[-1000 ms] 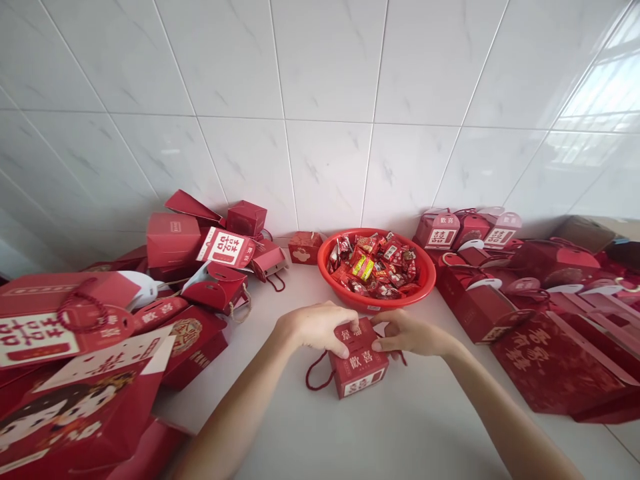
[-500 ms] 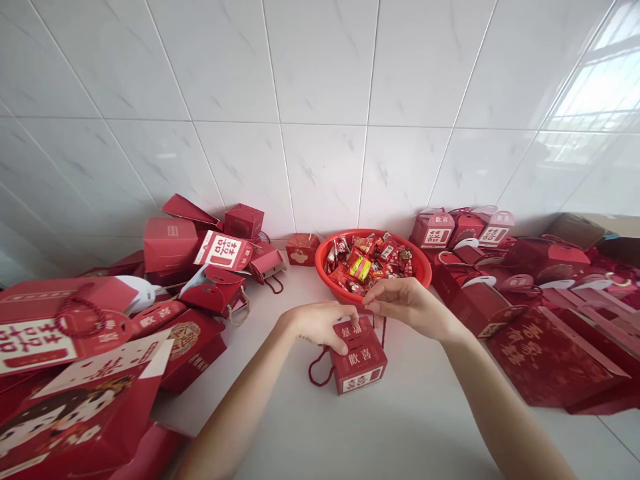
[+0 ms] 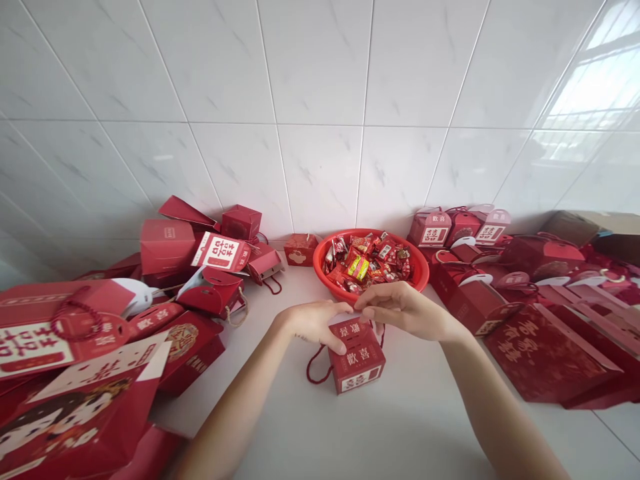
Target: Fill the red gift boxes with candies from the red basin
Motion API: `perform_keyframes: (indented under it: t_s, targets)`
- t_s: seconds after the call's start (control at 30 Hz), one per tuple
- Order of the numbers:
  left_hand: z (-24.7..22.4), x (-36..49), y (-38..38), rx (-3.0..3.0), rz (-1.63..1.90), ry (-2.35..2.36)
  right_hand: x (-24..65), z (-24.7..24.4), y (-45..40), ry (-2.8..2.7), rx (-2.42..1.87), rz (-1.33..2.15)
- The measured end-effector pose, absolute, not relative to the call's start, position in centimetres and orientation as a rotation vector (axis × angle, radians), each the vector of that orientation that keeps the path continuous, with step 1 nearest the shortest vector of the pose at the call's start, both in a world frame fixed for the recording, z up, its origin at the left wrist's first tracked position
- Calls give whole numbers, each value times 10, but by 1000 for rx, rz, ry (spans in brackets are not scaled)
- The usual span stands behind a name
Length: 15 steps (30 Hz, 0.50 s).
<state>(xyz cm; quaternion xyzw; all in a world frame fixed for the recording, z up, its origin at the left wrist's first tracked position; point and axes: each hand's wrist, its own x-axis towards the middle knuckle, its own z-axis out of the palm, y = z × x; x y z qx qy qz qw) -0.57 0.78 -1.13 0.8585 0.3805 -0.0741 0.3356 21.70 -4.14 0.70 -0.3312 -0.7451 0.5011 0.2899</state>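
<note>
A: Nearest stuff?
B: Lower left, a large red cardboard box with cartoon figures (image 3: pixel 65 417), on the pile. Then, middle of the pale smooth surface (image 3: pixel 320 433), a small red cardboard gift box with white characters (image 3: pixel 357 360), dark-red cord loop (image 3: pixel 320 370) out its left side.
A: Hands?
B: Left hand (image 3: pixel 317 325) holds the gift box, thumb on top, other fingers toward the far edge. Right hand (image 3: pixel 407 311) at the far edge, thumb and index close together; can't tell if they pinch anything.
A: Right side?
B: Big flat-sided red box with pale characters (image 3: pixel 540 353), more red boxes behind.
A: Past the hands?
B: Round red plastic bowl (image 3: pixel 423 272), full of red-wrapped candies (image 3: pixel 385 252), one yellow-and-pink wrapper (image 3: pixel 359 267) on top. Just left of it, a small red box with a pale motif (image 3: pixel 301 251).
A: Back?
B: White marbled tile wall (image 3: pixel 320 167).
</note>
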Motion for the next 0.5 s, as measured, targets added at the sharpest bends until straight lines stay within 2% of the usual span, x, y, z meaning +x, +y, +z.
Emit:
perform_keyframes:
  t_s: [0.33, 0.5]
  targets:
    - [-18, -1, 8, 2031, 23, 1043, 219, 8, -44, -2000, -897, 1305]
    - [3, -5, -5, 1769, 339, 877, 220, 12, -46, -2019, -901, 1223]
